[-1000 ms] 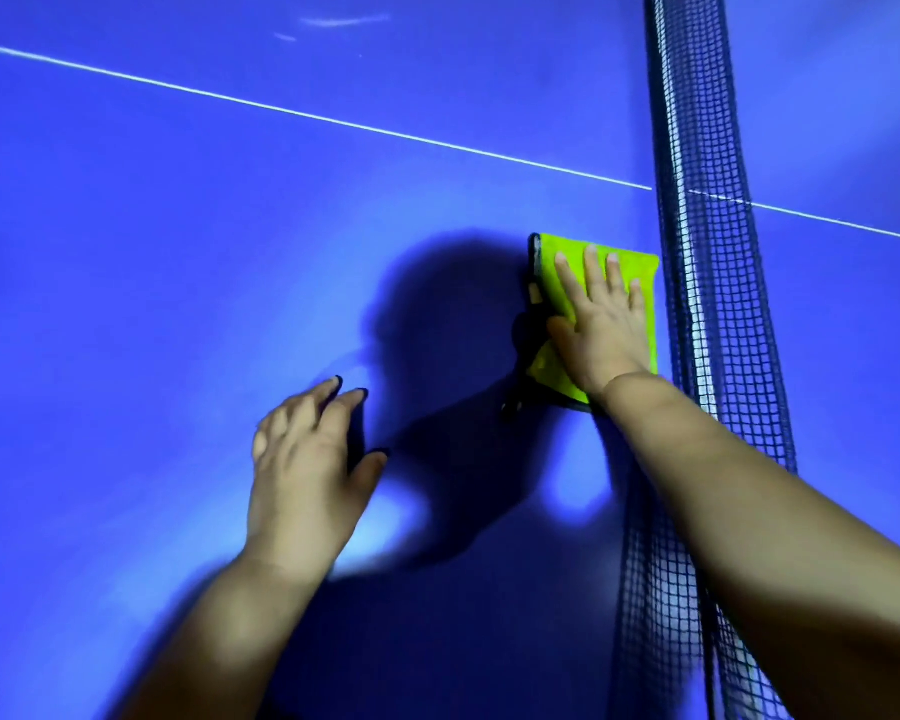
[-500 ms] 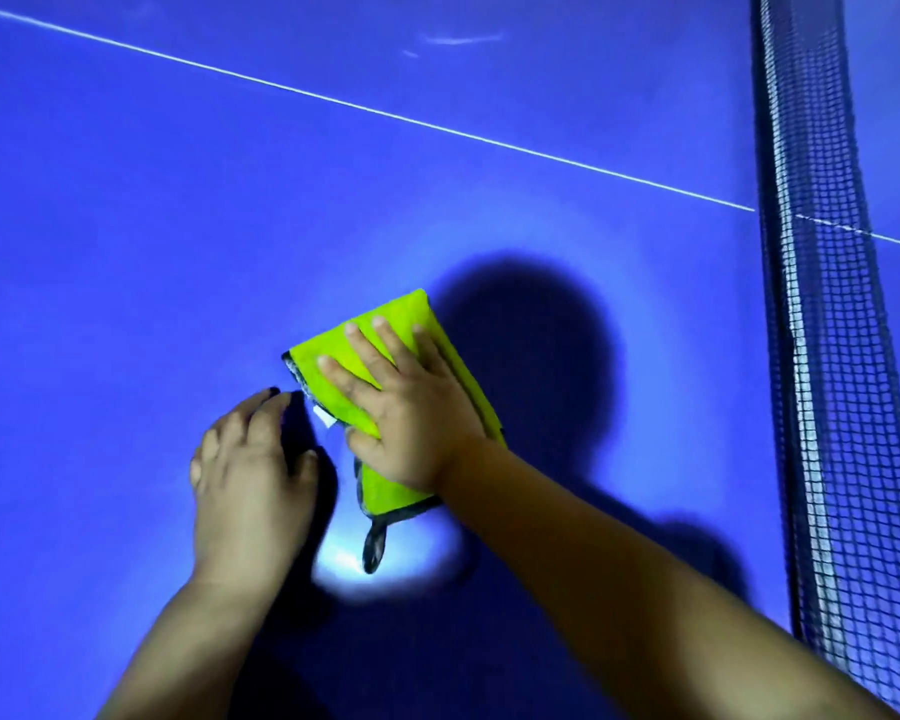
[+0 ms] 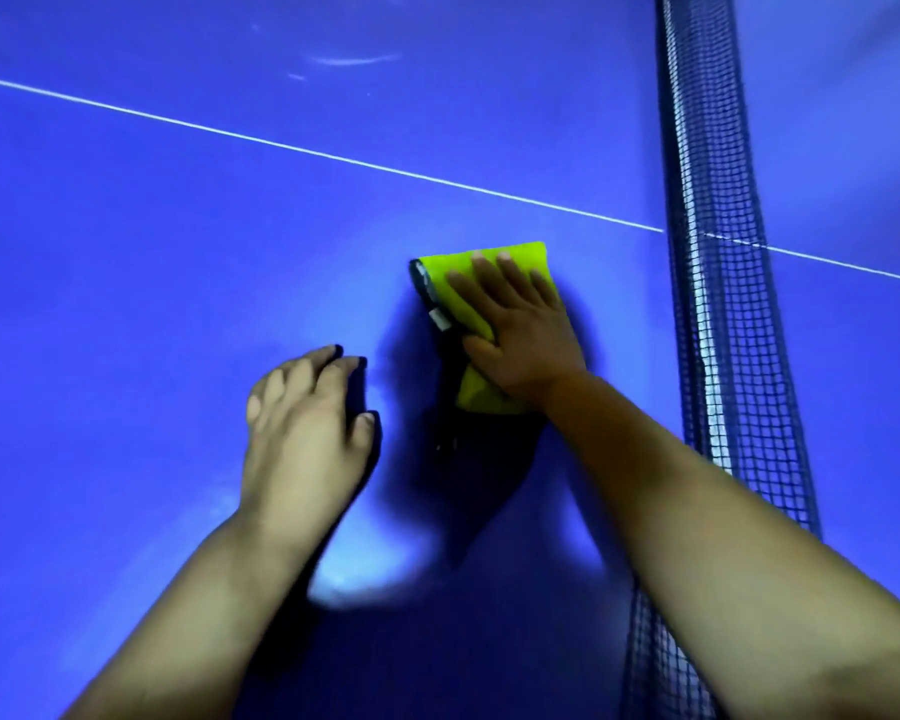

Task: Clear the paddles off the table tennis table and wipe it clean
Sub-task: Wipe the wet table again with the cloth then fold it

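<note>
A folded lime-green cloth (image 3: 458,293) with a dark edge lies flat on the blue table tennis table (image 3: 152,262). My right hand (image 3: 520,330) presses down on the cloth with straight, spread fingers. My left hand (image 3: 302,423) rests on the bare table surface to the left of the cloth, fingers slightly bent, holding nothing. No paddle is in view.
The dark blue net (image 3: 713,283) runs from top to bottom on the right, close to my right forearm. A white centre line (image 3: 292,148) crosses the table diagonally beyond the cloth. A faint smear (image 3: 352,59) shows on the far surface.
My right hand has slid the cloth back to the right, towards the net, after sweeping left beside my left hand half a second ago. My left hand stays planted on the table.
</note>
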`<state>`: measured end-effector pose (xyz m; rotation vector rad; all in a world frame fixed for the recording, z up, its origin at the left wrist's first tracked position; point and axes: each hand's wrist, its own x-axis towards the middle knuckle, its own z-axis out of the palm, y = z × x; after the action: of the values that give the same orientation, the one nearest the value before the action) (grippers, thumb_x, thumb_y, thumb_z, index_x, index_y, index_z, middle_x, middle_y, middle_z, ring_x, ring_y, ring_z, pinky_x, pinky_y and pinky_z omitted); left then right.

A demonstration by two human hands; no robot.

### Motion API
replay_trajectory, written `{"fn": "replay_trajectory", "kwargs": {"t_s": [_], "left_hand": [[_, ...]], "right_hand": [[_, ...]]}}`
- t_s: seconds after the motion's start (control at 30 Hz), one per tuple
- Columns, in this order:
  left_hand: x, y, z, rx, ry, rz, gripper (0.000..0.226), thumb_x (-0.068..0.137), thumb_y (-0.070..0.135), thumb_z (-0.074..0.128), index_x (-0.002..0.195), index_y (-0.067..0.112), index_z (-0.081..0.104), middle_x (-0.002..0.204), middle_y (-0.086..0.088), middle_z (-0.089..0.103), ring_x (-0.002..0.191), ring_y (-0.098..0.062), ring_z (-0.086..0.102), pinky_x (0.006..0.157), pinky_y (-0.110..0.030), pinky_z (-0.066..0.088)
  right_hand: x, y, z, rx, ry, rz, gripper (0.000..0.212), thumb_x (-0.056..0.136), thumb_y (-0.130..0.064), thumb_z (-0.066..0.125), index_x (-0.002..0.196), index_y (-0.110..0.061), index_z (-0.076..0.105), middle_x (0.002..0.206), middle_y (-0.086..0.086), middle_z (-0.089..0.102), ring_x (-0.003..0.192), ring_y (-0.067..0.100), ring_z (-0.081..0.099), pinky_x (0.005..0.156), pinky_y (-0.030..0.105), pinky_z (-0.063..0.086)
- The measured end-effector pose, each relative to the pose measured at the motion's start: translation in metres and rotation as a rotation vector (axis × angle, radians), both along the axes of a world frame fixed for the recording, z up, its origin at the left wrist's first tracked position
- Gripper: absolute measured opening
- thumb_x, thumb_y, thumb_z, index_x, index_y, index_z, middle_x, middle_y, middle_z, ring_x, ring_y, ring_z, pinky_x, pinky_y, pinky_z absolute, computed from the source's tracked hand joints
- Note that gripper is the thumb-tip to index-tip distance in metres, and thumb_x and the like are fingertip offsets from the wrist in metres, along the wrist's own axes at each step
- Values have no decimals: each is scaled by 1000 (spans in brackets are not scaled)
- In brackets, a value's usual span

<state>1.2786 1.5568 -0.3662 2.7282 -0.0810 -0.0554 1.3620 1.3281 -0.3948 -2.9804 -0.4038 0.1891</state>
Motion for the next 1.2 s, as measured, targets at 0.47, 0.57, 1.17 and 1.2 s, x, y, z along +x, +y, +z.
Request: {"fn": "replay_trajectory", "kwargs": {"t_s": [0.47,0.57,1.17,1.2], "left_hand": [[63,-49,-26,-80,-81,-64,55,70,28,57,122,10,59,127,-13,55,114,-35,50,100,-46,34],[61,-18,-26,-69,-59,-18,55,70,28,55,122,10,59,126,-12,56,113,-36,49,99,-47,34],[-5,198,-7,-25,-6,446,42,77,25,52,117,12,58,126,-13,55,113,-37,45,96,-49,32],[-8,206,-6,-15,-10,469,44,75,26,49,115,12,59,125,-13,56,111,-38,46,94,-49,34]], "right_hand": [[62,-133,3,-67,60,-474,68,92,-44,39,153,-37,10,163,-4,1,150,20,-3,120,41,-3],[58,-97,3,-89,77,-572,67,96,-39,40,153,-38,4,163,-1,-4,149,20,-9,119,43,-5],[-50,282,-2,56,6,396,75,76,-46,50,148,-30,36,157,8,27,146,36,17,116,56,9],[-49,289,-1,78,-2,431,75,77,-44,55,148,-31,36,158,7,25,146,34,15,117,55,7]]}}
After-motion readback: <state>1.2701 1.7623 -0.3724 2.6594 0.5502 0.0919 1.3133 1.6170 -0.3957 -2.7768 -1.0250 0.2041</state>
